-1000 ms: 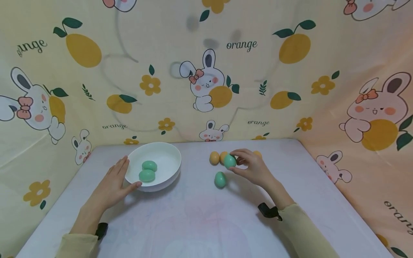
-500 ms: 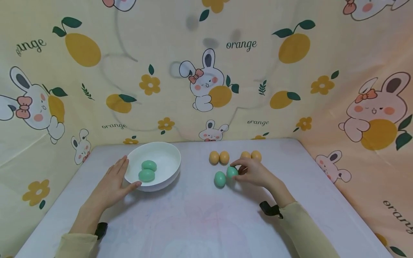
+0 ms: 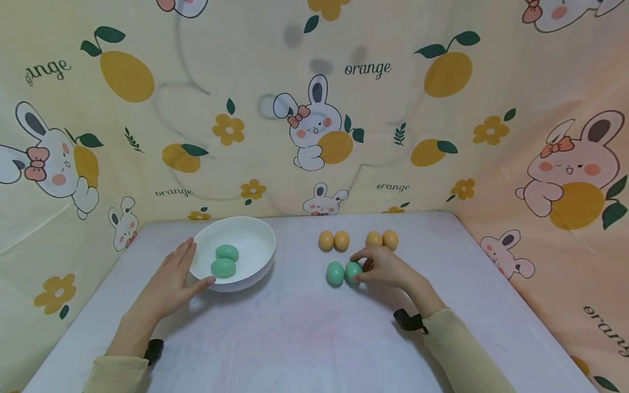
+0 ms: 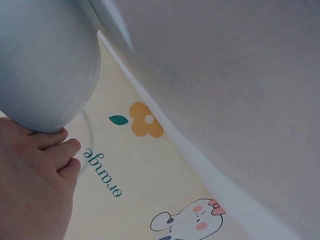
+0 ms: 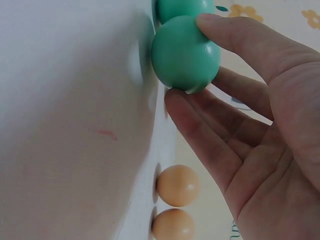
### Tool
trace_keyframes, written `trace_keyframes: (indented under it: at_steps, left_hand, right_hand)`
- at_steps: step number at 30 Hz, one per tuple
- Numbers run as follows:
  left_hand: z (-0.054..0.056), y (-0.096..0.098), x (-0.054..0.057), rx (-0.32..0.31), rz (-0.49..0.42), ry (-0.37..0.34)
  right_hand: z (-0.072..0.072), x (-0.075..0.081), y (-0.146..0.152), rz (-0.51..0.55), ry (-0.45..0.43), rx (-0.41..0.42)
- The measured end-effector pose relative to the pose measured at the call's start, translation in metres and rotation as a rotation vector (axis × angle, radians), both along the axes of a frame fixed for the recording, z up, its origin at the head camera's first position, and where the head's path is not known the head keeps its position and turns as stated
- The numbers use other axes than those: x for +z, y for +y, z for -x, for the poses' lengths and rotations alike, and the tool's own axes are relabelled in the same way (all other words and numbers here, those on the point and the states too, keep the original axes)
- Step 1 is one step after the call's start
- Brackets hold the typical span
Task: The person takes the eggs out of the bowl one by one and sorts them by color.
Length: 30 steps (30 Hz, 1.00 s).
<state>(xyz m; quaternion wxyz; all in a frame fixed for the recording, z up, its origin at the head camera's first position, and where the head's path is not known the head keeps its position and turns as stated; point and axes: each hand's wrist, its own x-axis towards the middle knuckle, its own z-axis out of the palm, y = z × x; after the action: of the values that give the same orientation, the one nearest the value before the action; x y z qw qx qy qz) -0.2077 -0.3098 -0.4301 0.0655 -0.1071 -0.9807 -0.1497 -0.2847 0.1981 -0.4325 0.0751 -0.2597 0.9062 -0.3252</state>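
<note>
My right hand (image 3: 385,267) pinches a green egg (image 5: 185,54) between thumb and fingertips, low at the tabletop. Right beside it on the left stands a second green egg (image 3: 335,273). A white bowl (image 3: 257,245) sits on the left of the table, with two green eggs (image 3: 223,267) lying inside. Against its left side my left hand (image 3: 169,284) rests with fingers extended and thumb at the near rim. From the left wrist, the fingertips (image 4: 74,145) show touching the bowl's outer wall (image 4: 50,65).
Behind the green eggs stand two pairs of yellow-orange eggs, a left pair (image 3: 341,240) and a right pair (image 3: 390,239). They rest on a pale tabletop (image 3: 295,338). A printed cloth (image 3: 236,71) with rabbits and oranges hangs around the back and sides.
My right hand has brought its green egg down and toward me, from in front of the yellow-orange eggs to beside the other green egg. The left hand and bowl stay put.
</note>
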Motion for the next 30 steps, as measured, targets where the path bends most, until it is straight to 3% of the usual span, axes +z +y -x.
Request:
trace_keyframes:
  at_steps: [30]
  left_hand:
    - [0.0005,-0.0010,-0.0013,0.000,-0.008,0.001]
  right_hand:
    - [-0.0004,-0.0003,-0.0018,-0.006,0.009,-0.006]
